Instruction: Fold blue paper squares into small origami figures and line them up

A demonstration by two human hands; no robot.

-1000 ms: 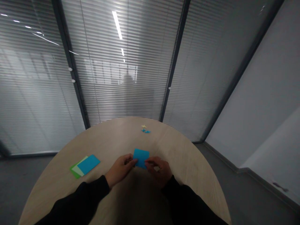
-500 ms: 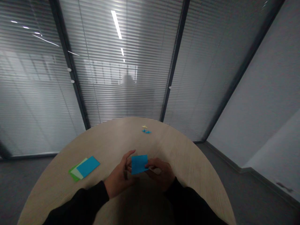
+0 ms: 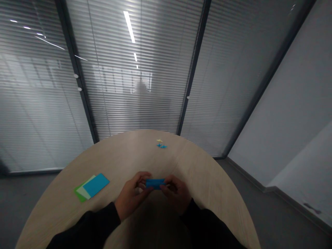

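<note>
A blue sheet of paper (image 3: pixel 155 184), bent over so that it shows as a narrow band, is held between my two hands above the table. My left hand (image 3: pixel 133 193) pinches its left end, thumb along the near side and fingers behind. At the right end, my right hand (image 3: pixel 177 192) grips the paper between thumb and fingers. Parts of the fingers of both hands are hidden behind the paper. I cannot tell whether the bend is a pressed crease.
On the round wooden table (image 3: pixel 124 152) lies a fanned stack of blue, pale green and green paper (image 3: pixel 95 185) at the left. Small folded paper pieces, a yellow one (image 3: pixel 159 140) and blue ones (image 3: pixel 162 146), sit near the far edge. Blinds (image 3: pixel 145 110) hang behind glass beyond the table.
The blue paper, which faced me as a flat squarish sheet, is now bent into a narrow band. My left hand has closed on its left end.
</note>
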